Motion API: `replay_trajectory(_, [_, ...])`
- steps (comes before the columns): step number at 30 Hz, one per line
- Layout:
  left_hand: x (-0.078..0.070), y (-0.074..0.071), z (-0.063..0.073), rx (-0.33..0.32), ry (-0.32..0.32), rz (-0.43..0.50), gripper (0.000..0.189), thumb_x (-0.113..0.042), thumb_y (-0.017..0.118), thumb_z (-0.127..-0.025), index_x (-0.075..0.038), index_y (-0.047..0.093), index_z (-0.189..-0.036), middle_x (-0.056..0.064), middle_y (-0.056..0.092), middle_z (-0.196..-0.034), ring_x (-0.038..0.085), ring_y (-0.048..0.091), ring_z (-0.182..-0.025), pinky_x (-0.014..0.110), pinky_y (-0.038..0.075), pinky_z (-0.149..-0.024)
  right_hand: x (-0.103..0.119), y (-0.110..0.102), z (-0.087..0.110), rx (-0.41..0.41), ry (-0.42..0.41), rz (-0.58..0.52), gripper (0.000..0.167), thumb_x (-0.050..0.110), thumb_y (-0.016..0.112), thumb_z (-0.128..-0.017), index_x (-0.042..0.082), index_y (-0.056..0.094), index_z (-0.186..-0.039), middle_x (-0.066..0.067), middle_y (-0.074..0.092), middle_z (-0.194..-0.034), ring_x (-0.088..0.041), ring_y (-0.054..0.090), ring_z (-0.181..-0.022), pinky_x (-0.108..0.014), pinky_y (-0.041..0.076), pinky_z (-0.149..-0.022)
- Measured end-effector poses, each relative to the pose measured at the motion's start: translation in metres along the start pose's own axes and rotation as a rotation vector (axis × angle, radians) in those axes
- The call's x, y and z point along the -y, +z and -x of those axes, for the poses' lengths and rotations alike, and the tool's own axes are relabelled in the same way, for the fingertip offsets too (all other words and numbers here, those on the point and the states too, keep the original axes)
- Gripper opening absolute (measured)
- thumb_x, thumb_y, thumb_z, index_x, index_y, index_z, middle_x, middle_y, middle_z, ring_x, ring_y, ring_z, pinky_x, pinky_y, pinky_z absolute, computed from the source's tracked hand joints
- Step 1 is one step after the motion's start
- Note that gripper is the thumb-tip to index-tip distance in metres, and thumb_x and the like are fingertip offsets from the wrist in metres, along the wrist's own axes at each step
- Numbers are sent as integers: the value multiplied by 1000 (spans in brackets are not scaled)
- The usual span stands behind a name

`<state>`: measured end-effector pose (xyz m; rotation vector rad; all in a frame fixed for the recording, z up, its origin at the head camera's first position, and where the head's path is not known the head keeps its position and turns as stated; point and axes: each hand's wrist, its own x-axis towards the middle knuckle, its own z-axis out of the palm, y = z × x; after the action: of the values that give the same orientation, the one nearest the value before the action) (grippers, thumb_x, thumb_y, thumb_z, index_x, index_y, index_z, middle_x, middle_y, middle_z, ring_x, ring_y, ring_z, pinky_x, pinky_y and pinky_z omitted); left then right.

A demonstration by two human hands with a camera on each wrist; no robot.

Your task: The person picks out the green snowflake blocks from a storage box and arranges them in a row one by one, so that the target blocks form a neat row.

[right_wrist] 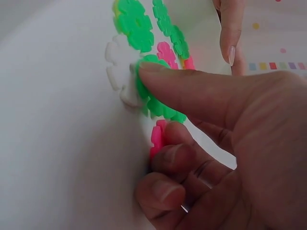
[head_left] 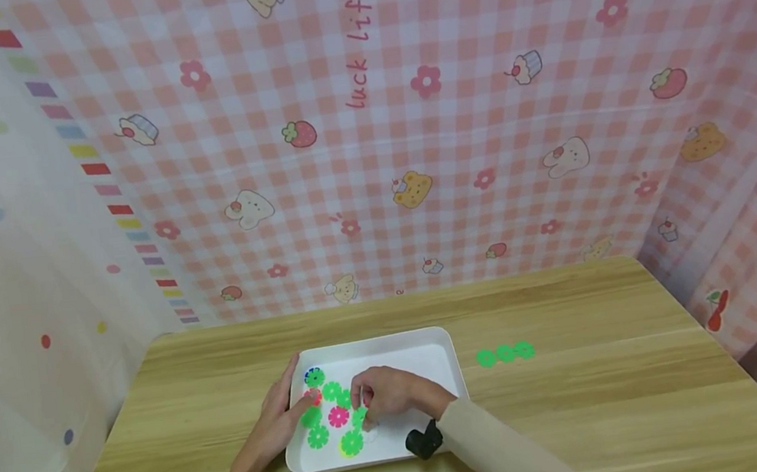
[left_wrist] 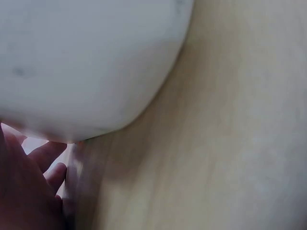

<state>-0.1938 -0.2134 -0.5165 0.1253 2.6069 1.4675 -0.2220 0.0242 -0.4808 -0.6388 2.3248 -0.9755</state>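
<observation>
A white tray (head_left: 402, 458) holds several flower-shaped plastic discs in green, pink, yellow and white, gathered in its left half. My left hand (head_left: 275, 425) holds the tray's left side, thumb over the rim and fingers along the outside. In the left wrist view the left hand (left_wrist: 33, 187) shows only partly, beside the tray's outer wall (left_wrist: 96, 62). Inside the tray, my right hand (head_left: 388, 393) is among the discs. Its thumb lies on a green disc (right_wrist: 156, 103), with curled fingers close below. A white disc (right_wrist: 120, 72) and a pink disc (right_wrist: 156, 136) are right beside it.
On the wooden table (head_left: 596, 398), right of the tray, three green discs (head_left: 505, 353) lie in a row. A pink checked cloth (head_left: 370, 152) hangs behind the table. Dark wrist cameras (head_left: 425, 440) sit on both wrists.
</observation>
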Motion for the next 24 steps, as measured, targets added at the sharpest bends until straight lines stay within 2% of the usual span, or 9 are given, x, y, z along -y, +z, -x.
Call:
replay_trajectory(15, [-2,1,0,5,-14,29,77,-36,57,-100,-22,12,-161,14,20,-163,37,13,-145,67,7,-114,-4,-6,3,-7,-73,4,19,2,80,-79,12,64,-84,7,53,-68,-6,47,-65,-19,37,-63])
replay_trajectory(24, [-2,0,1,3,-20,16,78,-38,57,-100,-23,12,-161,13,18,-164,37,12,-146,67,6,-114,-7,-20,13,-41,-51,-10,16,5,79,-80,11,65,-84,5,59,-67,-8,49,-62,-22,37,-59])
